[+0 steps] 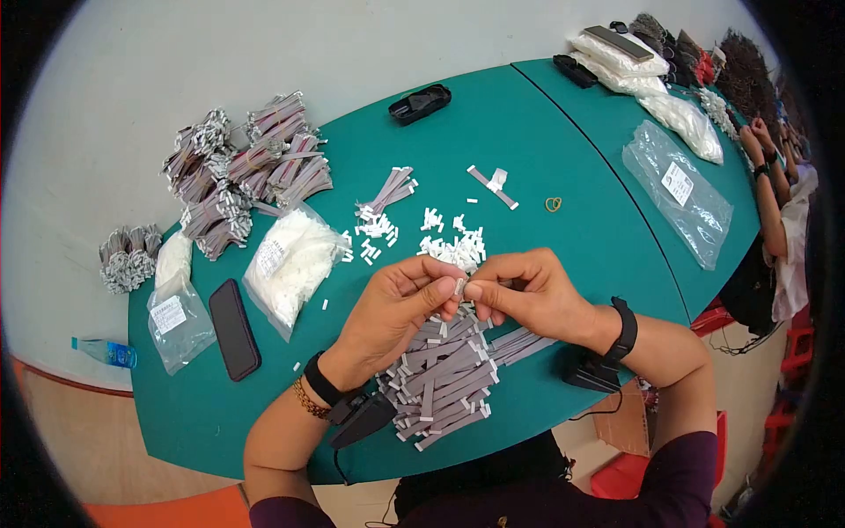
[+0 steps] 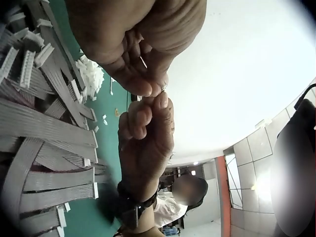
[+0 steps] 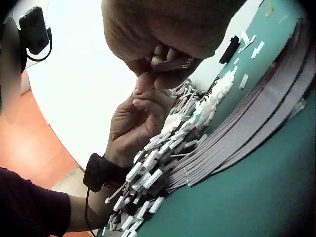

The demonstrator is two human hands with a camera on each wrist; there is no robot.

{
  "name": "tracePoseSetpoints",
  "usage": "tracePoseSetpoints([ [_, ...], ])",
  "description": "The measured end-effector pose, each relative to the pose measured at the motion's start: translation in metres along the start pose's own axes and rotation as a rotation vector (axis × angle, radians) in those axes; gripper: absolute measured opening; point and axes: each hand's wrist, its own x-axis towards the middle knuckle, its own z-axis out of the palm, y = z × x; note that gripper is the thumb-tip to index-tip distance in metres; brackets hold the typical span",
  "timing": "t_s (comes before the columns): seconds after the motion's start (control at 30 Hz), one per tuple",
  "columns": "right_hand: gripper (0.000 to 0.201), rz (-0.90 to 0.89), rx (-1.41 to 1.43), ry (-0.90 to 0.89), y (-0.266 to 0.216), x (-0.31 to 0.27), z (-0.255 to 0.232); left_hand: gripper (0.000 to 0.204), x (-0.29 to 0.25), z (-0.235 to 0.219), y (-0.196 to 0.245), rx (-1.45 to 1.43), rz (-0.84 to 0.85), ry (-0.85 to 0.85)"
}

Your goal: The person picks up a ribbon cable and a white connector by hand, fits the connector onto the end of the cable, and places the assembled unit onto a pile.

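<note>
Both hands meet above the pile of grey ribbon cables (image 1: 444, 378) with white connectors. The left hand (image 1: 396, 304) pinches a small white connector (image 1: 459, 287) between thumb and forefinger. From the other side the right hand (image 1: 532, 295) grips at the same small piece, thumb tip against it. In the left wrist view the fingertips of the left hand (image 2: 138, 44) and right hand (image 2: 148, 133) touch, hiding most of the piece. The right wrist view also shows the fingertips together, with cables (image 3: 247, 123) below them.
Loose white connectors (image 1: 458, 248) lie beyond the hands. At the left are a bag of white parts (image 1: 290, 264), a phone (image 1: 234, 330), bundled cables (image 1: 220, 176) and a bottle (image 1: 106, 352). A plastic bag (image 1: 678, 189) and another person's arms (image 1: 767, 185) are at the right.
</note>
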Motion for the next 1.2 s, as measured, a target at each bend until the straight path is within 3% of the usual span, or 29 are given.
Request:
tracePoseSetpoints([
  [0.47,0.02,0.067,-0.023,-0.041,-0.006,0.001,-0.003,0.016,0.001,0.002,-0.001,0.128,0.069,0.055],
  [0.87,0.024,0.08,-0.03,-0.043,-0.004,0.0,-0.001,0.013,-0.001,0.011,-0.004,0.307,0.231,0.115],
  [1.2,0.024,0.077,-0.02,-0.057,-0.006,0.001,-0.002,0.024,0.003,0.004,0.001,0.343,0.129,0.057],
])
